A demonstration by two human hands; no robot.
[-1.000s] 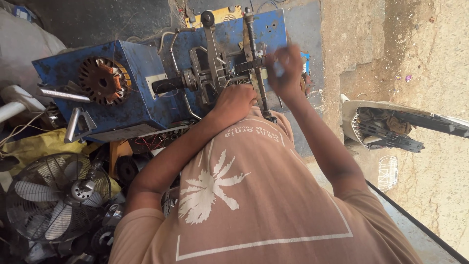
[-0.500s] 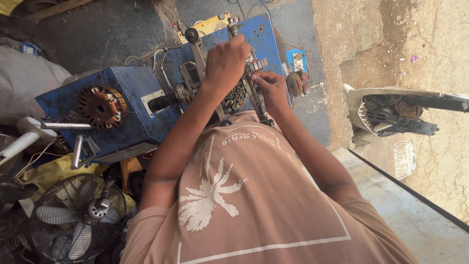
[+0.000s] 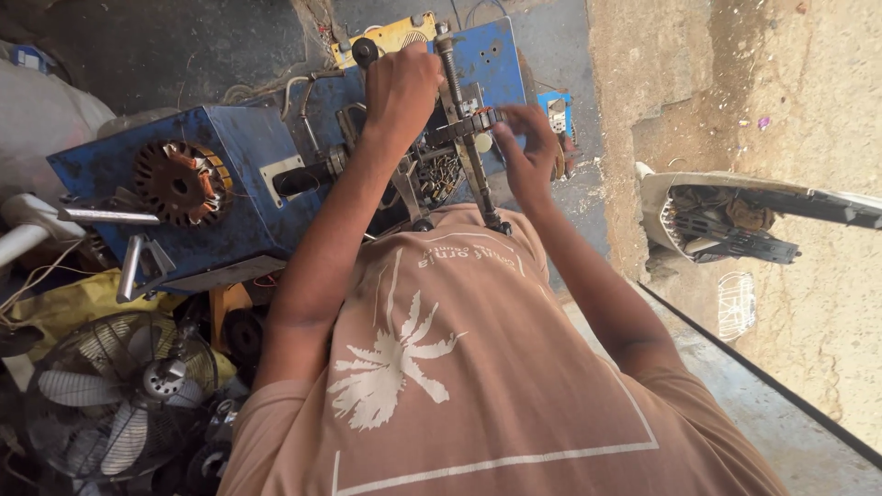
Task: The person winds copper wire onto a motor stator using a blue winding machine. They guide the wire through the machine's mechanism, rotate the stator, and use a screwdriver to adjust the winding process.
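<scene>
A table fan (image 3: 115,404) is seen at near left. Beyond it, a motor stator (image 3: 179,182) is mounted on the blue machine (image 3: 234,197). The left hand (image 3: 402,87) is clenched around a black-knobbed lever (image 3: 366,51) at the far top. To the right, the threaded vertical shaft (image 3: 464,138) is pinched by the right hand (image 3: 525,152) at its clamp.

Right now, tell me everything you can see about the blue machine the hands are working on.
The blue machine is a boxy, scuffed metal housing. A rusty round wound motor core sits on its left face, with grey metal rods beside it. On its right part stands an upright threaded rod. The left hand rests near the top; the right hand touches the clamp beside that rod.
</scene>
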